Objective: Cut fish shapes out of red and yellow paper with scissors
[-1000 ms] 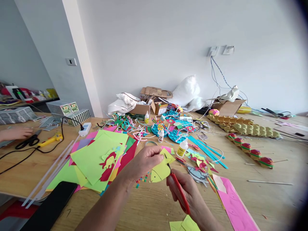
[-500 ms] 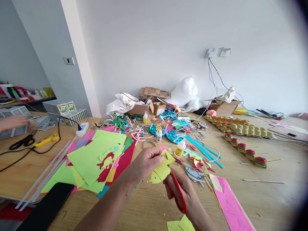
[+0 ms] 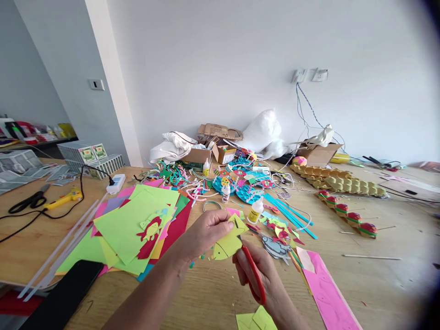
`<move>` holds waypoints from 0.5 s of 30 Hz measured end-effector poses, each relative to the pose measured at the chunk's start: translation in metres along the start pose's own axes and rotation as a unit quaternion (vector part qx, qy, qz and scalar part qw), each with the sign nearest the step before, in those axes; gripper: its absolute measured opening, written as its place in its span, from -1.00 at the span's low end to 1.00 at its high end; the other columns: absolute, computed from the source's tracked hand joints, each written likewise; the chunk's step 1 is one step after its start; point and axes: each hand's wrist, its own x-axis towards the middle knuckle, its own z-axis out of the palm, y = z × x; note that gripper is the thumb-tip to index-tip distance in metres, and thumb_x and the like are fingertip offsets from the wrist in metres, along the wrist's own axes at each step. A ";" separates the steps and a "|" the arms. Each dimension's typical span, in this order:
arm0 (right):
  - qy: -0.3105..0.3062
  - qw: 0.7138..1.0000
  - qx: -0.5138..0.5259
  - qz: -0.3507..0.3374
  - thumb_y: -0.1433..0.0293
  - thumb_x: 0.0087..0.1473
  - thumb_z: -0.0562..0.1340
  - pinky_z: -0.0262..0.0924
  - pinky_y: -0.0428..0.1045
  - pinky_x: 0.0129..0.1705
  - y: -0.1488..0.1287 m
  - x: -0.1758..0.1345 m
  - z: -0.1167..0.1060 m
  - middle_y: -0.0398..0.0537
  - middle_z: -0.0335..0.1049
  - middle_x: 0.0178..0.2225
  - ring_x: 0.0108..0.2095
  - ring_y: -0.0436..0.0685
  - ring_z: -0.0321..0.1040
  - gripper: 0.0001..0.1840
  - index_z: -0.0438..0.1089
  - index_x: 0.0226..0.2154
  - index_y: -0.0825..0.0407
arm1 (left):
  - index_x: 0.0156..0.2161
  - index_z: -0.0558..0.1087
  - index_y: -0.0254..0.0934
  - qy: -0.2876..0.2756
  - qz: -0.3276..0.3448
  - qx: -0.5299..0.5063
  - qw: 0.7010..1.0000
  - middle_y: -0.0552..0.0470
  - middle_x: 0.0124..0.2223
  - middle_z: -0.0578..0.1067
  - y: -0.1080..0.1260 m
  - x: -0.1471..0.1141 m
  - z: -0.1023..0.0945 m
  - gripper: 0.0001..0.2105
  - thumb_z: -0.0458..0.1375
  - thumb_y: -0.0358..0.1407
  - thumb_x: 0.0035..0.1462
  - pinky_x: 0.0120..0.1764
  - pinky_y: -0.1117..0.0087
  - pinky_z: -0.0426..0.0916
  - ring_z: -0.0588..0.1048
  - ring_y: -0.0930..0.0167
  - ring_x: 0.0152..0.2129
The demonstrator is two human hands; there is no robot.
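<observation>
A yellow paper fish [image 3: 225, 246] with a drawn eye and gill line is pinched at its tail end by my left hand [image 3: 217, 228]. My right hand [image 3: 258, 271] grips red-handled scissors [image 3: 253, 275], whose blades meet the fish's edge near the tail. How far the blades are apart is hard to tell. Below my right hand lie yellow paper pieces [image 3: 256, 319]. A grey-blue fish cutout [image 3: 276, 247] rests to the right of the scissors, beside colourful paper scraps [image 3: 282, 233]. Behind my hands stands a glue bottle [image 3: 255, 211].
Coloured paper sheets [image 3: 120, 224] are piled on the left, near a black phone-like slab [image 3: 65, 293] and a yellow glue gun [image 3: 65, 198]. Pink paper [image 3: 328, 288] lies at right, with egg-carton strips [image 3: 347, 181] beyond. Cardboard boxes [image 3: 195, 158] stand against the wall.
The view has shifted slightly. Another person's hand at the far left has gone out of view. My hands keep nearly the same hold on the fish and scissors.
</observation>
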 end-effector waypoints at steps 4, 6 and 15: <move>0.008 1.000 0.005 0.004 0.06 0.09 -0.03 -0.08 -0.13 -0.65 -0.001 0.000 0.001 -0.29 0.07 -0.80 -0.76 -0.06 -0.03 -0.56 0.17 -0.59 0.02 | -0.48 0.17 -0.29 -0.010 -0.002 -0.016 1.000 0.17 -0.53 0.12 -0.001 0.000 -0.001 -0.78 0.01 -0.22 0.11 -0.56 0.51 -0.03 0.11 0.56 -0.61; 0.012 1.000 0.009 0.007 0.05 0.08 -0.03 -0.08 -0.14 -0.65 -0.001 0.000 0.001 -0.28 0.07 -0.80 -0.76 -0.06 -0.03 -0.56 0.16 -0.59 0.02 | -0.48 0.16 -0.28 -0.013 0.001 -0.025 1.000 0.17 -0.52 0.11 -0.002 0.000 -0.002 -0.77 0.02 -0.21 0.11 -0.55 0.51 -0.03 0.10 0.56 -0.60; -0.021 0.999 0.016 0.024 0.02 0.06 -0.01 -0.16 -0.15 -0.69 -0.004 -0.002 -0.001 -0.30 0.04 -0.78 -0.76 -0.08 -0.06 -0.55 0.14 -0.60 0.02 | -0.46 0.19 -0.29 -0.042 -0.019 -0.036 0.998 0.16 -0.52 0.13 -0.007 -0.001 -0.009 -0.79 0.03 -0.20 0.10 -0.55 0.51 -0.01 0.11 0.57 -0.61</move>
